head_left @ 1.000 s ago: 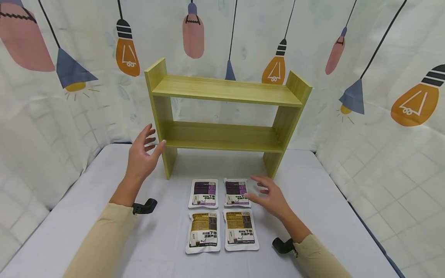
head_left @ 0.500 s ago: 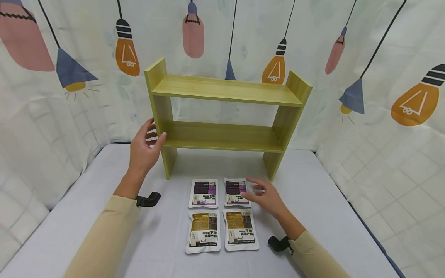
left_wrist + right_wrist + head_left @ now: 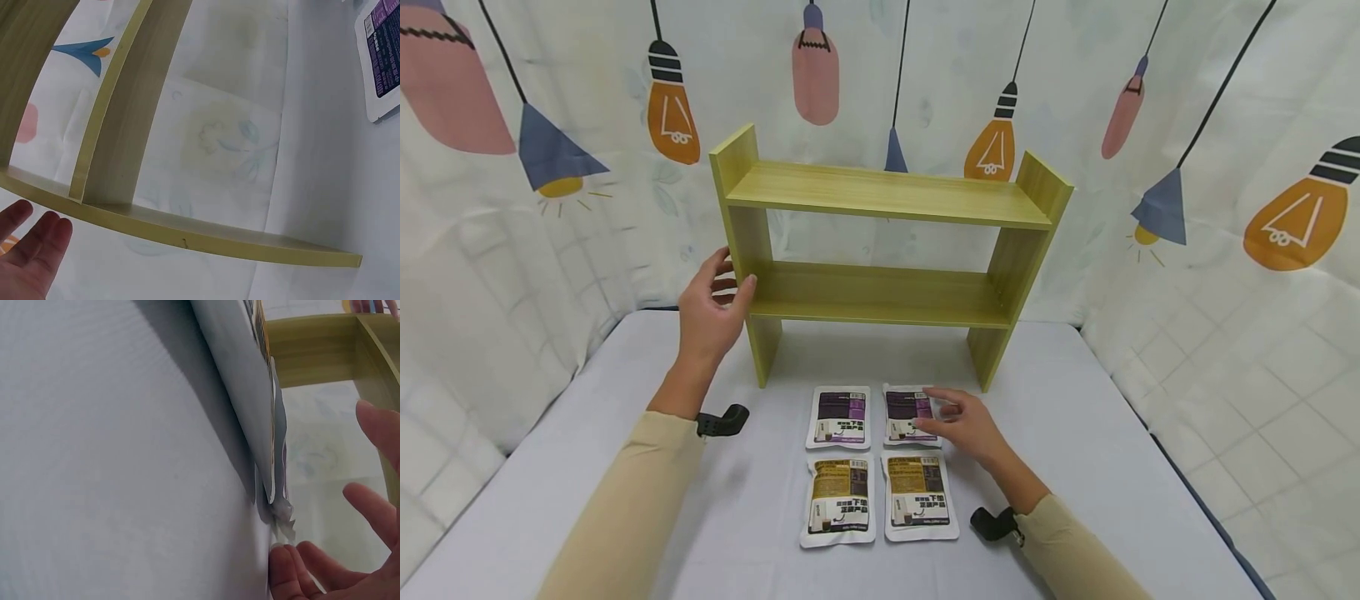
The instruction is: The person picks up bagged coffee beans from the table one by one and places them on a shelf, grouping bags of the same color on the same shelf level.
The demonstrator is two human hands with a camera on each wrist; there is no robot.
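Two risks: your right hand [image 3: 964, 421], fingers loosely spread and only touching the edge of the purple pouch [image 3: 908, 414] just in front of the shelf [image 3: 880, 250], may slide it, while your left hand [image 3: 711, 308], open on the shelf's left upright, may nudge it.

Print on the 4 pouches, such as the purple pouch [image 3: 911, 414] at lower centre of the head view: too small to read. Partly covered at its right edge by the right hand [image 3: 964, 422]. Cut off at the right edge of the left wrist view: another purple pouch [image 3: 381, 59]. Only fingertips of the left hand [image 3: 28, 256] showing, lower left. Fingers past the shelf's [image 3: 880, 250] left post: hidden.
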